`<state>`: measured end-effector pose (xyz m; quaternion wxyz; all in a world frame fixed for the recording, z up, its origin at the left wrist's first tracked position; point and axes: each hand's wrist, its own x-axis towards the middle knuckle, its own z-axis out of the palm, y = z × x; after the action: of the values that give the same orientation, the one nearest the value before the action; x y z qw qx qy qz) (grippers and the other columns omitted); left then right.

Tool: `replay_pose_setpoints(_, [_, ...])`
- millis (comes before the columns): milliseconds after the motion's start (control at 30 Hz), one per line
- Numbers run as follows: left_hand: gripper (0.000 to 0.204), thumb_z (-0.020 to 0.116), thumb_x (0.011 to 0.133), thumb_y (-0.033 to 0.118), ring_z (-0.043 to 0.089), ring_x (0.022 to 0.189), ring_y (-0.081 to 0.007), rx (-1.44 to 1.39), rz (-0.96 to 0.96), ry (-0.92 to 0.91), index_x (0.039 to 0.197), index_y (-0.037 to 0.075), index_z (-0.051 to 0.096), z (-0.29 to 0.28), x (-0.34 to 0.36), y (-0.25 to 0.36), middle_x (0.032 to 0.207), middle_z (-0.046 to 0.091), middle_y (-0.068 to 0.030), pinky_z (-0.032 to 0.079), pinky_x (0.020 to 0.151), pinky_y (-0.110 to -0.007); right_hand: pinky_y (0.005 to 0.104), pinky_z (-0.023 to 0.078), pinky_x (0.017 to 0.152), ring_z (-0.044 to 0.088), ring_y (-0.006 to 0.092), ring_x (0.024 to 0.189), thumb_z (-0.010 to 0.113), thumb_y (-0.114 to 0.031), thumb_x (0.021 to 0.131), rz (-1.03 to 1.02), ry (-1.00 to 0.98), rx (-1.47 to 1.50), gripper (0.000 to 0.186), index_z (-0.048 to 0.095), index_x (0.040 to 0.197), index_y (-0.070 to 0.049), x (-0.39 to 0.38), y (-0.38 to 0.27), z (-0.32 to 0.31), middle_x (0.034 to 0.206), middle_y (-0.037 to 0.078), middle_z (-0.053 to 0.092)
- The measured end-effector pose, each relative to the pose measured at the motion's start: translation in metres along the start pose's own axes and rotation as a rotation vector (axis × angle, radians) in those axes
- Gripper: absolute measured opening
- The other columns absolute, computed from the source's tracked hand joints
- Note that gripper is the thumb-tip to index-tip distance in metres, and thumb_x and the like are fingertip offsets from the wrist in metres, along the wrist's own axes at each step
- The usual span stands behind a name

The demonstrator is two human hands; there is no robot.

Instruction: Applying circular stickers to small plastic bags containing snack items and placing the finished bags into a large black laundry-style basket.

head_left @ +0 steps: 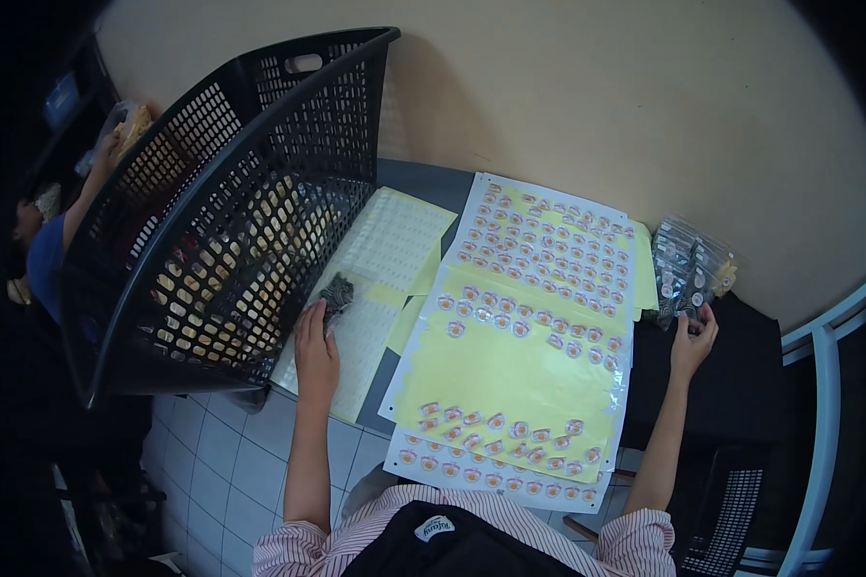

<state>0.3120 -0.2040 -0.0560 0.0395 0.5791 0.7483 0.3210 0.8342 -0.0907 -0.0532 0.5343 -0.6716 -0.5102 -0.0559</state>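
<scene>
At the left of the table, my left hand (pixel 316 358) lies with its fingers stretched out at the near edge of a clear plastic bag (pixel 337 292) holding dark contents. That bag rests on pale printed sheets (pixel 380 250) beside the basket. Over on the right, my right hand (pixel 695 338) has thumb and fingers apart at the near side of a pile of clear bags (pixel 685 264) with dark contents and round stickers. Between my hands lies a large white-and-yellow sheet (pixel 500 370) bearing rows of small round orange-and-pink stickers.
A tall black perforated basket (pixel 298 120) stands at the left, with yellowish packets behind its mesh. Another person's arm (pixel 87 192) reaches toward a bag beyond it. A beige wall (pixel 568 96) closes off the back. A black-covered surface (pixel 722 385) supports the bag pile.
</scene>
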Motion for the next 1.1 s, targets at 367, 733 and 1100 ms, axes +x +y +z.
replay_pose_setpoints(367, [0.055,0.030,0.093,0.033,0.042,0.116,-0.0260,-1.808,-0.142,-0.383,0.136,0.004,0.011,-0.012,-0.050,0.071,0.131,0.034,-0.0167,0.042,0.092,-0.040,0.0290,0.042,0.077,0.052,0.0168,0.093,0.062,-0.009,0.076,-0.055,-0.804,0.539,0.043,0.046,0.115,-0.002,-0.096,-0.224,-0.005,0.112,0.009,0.053])
replay_pose_setpoints(733, [0.079,0.058,0.076,0.032,0.038,0.119,-0.0284,-1.510,0.197,-0.638,0.134,-0.003,0.017,-0.020,-0.047,0.077,0.131,0.033,-0.0221,0.030,0.098,-0.038,0.0225,0.045,0.068,0.057,0.0112,0.078,0.054,-0.007,0.084,0.158,-0.832,1.028,0.011,0.058,0.089,0.002,-0.139,-0.289,-0.012,0.082,0.005,0.057])
replay_pose_setpoints(1100, [0.043,0.062,0.076,0.001,0.056,0.098,-0.0206,-1.554,0.232,-0.719,0.115,-0.002,0.044,-0.043,0.004,0.101,0.107,0.056,-0.0178,0.045,0.084,-0.031,0.0196,0.043,0.060,0.054,0.0091,0.068,0.053,-0.013,0.086,0.170,-0.800,1.023,0.015,0.056,0.085,0.001,-0.151,-0.291,-0.016,0.075,0.004,0.056])
